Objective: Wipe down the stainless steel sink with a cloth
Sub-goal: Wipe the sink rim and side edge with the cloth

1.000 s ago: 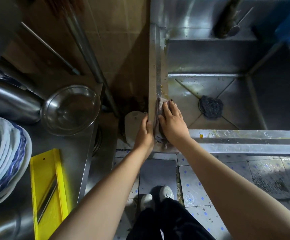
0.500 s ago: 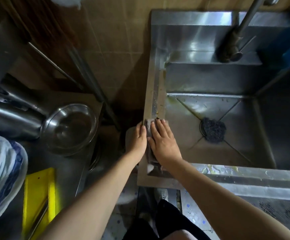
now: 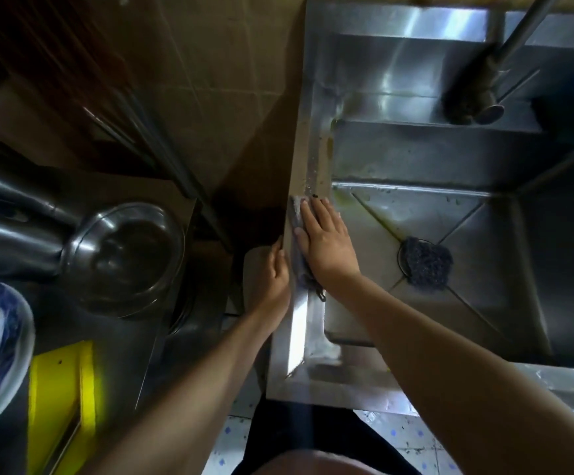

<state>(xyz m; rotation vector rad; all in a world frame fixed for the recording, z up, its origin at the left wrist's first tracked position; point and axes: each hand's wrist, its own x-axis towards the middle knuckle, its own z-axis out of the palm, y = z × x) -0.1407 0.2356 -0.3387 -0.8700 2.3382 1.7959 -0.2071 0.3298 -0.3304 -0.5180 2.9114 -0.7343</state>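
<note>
The right hand (image 3: 326,248) lies flat, fingers straight, pressing a crumpled grey cloth (image 3: 295,205) onto the left rim of the stainless steel sink (image 3: 307,159). The left hand (image 3: 273,282) rests against that rim's outer edge, just beside the cloth; how its fingers lie is unclear. A dark round scouring pad (image 3: 427,264) sits over the basin's drain, with a metal tap (image 3: 481,87) at the far side. On the left counter stand a round steel bowl (image 3: 124,258) and, nearer, a yellow plastic slicer (image 3: 59,399)
</note>
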